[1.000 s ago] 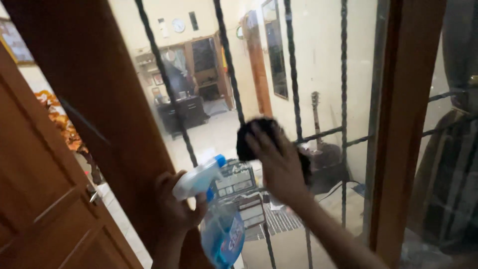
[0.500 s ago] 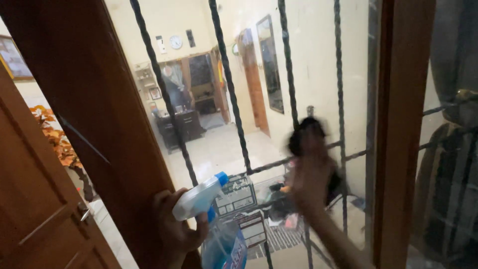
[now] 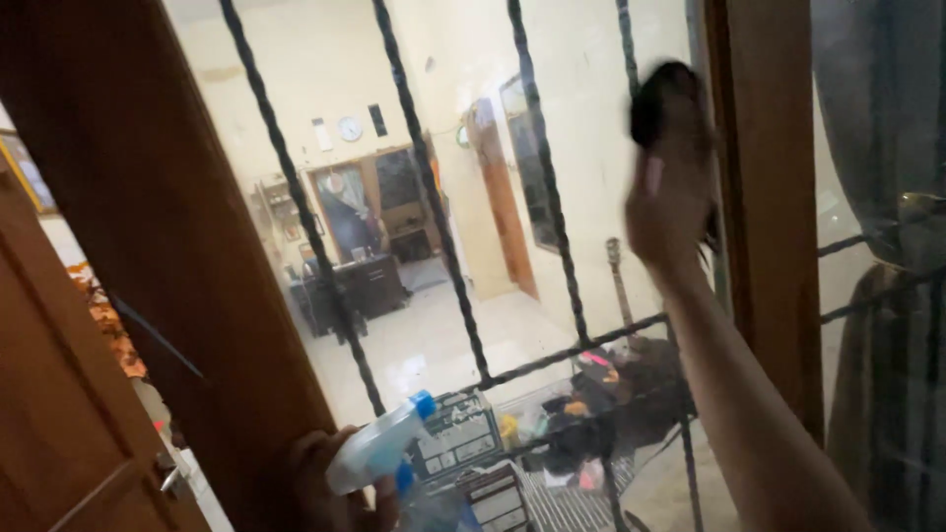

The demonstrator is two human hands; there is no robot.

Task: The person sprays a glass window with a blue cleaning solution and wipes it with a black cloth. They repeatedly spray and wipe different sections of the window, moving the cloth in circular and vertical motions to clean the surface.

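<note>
Cloth: dark rag (image 3: 662,91), pressed flat on the window glass (image 3: 591,197), high up and just beside the right wooden frame post (image 3: 764,197).
Right hand: right hand (image 3: 670,197) is up at full reach, arm stretched from the lower right, palm spread over the rag and fingers pinning it against the pane.
Left hand: left hand (image 3: 325,483) sits low at the bottom edge, wrapped around the neck of the spray bottle, and touching the left wooden frame post (image 3: 187,246).
Spray bottle: spray bottle (image 3: 379,458) with white trigger head and blue nozzle tip pointing up and right; its body is cut off by the picture's edge.
Bars: twisted black iron bars (image 3: 537,167) stand behind the glass, with a cross bar lower down.
Door: brown wooden door (image 3: 59,414) at far left.
</note>
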